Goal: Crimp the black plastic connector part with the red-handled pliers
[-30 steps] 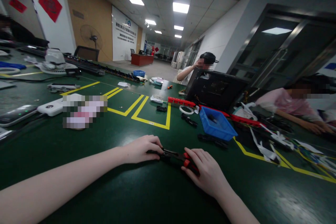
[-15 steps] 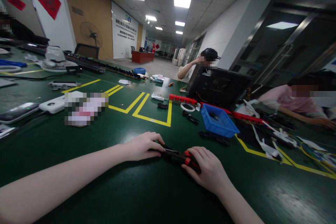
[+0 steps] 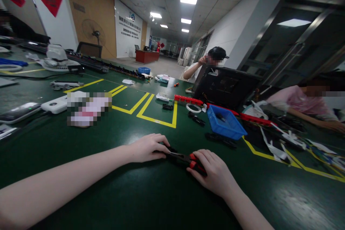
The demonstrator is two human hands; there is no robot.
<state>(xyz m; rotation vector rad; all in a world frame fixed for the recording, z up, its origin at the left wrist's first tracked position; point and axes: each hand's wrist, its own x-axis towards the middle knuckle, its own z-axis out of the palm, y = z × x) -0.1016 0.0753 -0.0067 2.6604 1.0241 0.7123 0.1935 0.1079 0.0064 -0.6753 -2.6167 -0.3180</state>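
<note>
Near the middle of the green table (image 3: 129, 197), my right hand (image 3: 212, 170) is closed around the red and black handles of a pair of pliers (image 3: 183, 157). The jaws point left, toward my left hand (image 3: 151, 148). The fingers of that hand are bent and pinched together right at the jaw tips. Whatever they hold there is too small and too hidden to name; a dark shape shows just behind the fingertips. Both hands rest low, close to the table surface.
A blue bin (image 3: 226, 122) with a dark item inside stands beyond my right hand. Black parts (image 3: 221, 140) lie before it, with a white ring (image 3: 193, 108) and red strip (image 3: 188, 100) behind. A phone (image 3: 90, 111) and white device (image 3: 63, 103) lie left. Two people sit across and right.
The view has shifted very slightly. Both hands and the pliers keep practically the same place and grip.
</note>
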